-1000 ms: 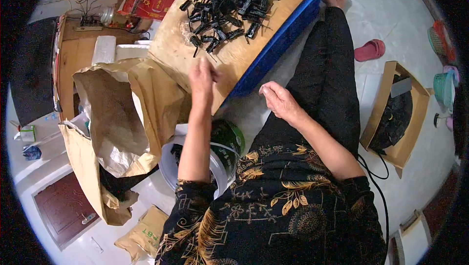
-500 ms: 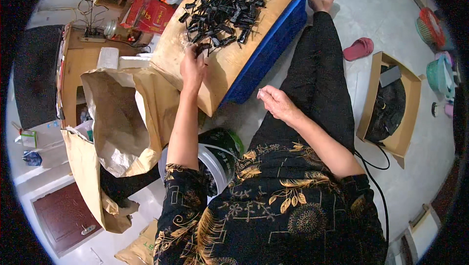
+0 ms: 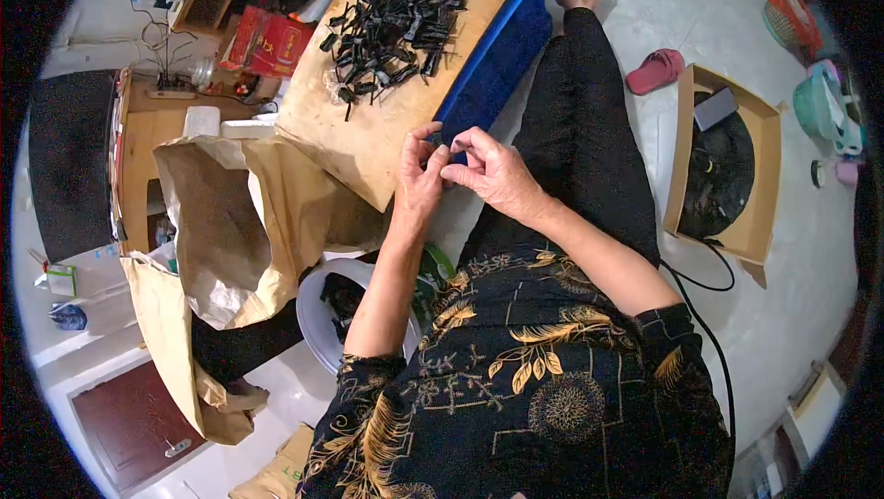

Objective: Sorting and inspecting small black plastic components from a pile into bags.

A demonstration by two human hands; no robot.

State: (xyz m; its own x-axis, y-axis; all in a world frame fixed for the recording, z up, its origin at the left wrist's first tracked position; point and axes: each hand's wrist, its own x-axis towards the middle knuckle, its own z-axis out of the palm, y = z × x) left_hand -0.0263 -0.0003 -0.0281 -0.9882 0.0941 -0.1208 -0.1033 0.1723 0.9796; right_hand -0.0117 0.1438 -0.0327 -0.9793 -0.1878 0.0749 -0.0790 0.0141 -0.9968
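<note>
My left hand [image 3: 421, 172] and my right hand [image 3: 497, 177] meet in front of the near corner of a wooden board [image 3: 313, 131], fingertips close together. Both are closed in a pinch; whatever lies between the fingers is too small and covered to make out. Beyond them on the board is a heap of small black plastic parts with thin black stems [image 3: 391, 29]. Under my left forearm stands a white bucket [image 3: 316, 315] with dark pieces inside.
A blue bin [image 3: 497, 66] supports the board. Left of me is a large open brown paper bag [image 3: 285, 214]. On the right floor lie a pink slipper [image 3: 656, 71] and an open carton [image 3: 769, 177] with a black bundle; a black cable [image 3: 704, 342] trails near my right elbow.
My left hand has come back from the heap of black parts to my right hand. The right hand has shifted slightly left and up, and the view has moved a little.
</note>
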